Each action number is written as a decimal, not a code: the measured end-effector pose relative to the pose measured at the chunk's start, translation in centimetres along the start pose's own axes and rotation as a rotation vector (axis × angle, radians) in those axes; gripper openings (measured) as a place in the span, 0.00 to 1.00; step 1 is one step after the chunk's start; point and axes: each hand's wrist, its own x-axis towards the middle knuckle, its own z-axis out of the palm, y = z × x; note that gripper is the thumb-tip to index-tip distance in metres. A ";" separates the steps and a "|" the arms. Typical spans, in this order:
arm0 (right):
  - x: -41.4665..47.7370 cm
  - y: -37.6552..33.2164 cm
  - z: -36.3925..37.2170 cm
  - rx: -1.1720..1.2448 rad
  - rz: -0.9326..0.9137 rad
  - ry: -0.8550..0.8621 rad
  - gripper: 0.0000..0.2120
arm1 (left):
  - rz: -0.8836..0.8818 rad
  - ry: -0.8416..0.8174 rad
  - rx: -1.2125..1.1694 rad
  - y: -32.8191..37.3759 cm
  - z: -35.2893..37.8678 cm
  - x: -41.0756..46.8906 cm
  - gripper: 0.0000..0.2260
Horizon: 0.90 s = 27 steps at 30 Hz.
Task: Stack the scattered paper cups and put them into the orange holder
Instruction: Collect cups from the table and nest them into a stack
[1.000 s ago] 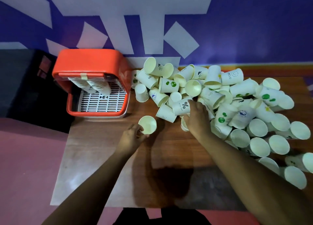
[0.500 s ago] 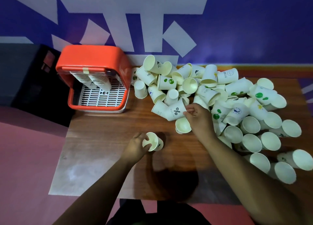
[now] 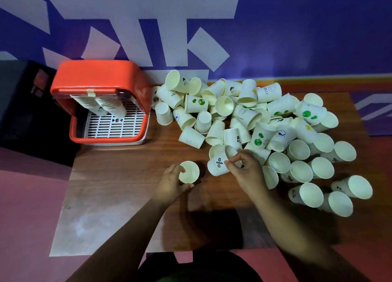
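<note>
One orange holder (image 3: pixel 99 75) is carrying two cup stacks (image 3: pixel 110 106); perhaps fifty loose paper cups (image 3: pixel 196 103) are lying piled.

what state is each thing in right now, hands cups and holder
left hand, grips the plain cup
plain cup, upright, mouth up
right hand, pinches the percent cup
percent cup, tilted, at the pile's edge
pile of cups, loose, mostly on their sides
orange holder, front open
cup stacks, nested, inside the orange holder

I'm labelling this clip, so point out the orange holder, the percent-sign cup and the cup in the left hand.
orange holder (image 3: pixel 101 73): head view, its top shell.
percent-sign cup (image 3: pixel 218 165): head view, its printed side.
left-hand cup (image 3: pixel 189 172): head view, inside its mouth.
</note>
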 end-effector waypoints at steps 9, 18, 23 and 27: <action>-0.7 -0.8 -0.2 0.162 -0.004 -0.174 0.26 | 0.049 -0.215 -0.156 0.6 0.9 0.7 0.39; -2.8 1.2 3.1 -0.188 -0.122 -0.361 0.39 | -0.100 -0.336 -0.589 -1.1 -2.3 -0.5 0.25; -3.5 3.3 5.2 -0.296 -0.168 -0.398 0.43 | -0.011 -0.381 -0.531 0.9 -2.1 -1.1 0.30; -3.9 4.7 5.5 -0.339 -0.164 -0.402 0.43 | 0.092 -0.335 -0.425 0.7 -0.1 -0.9 0.28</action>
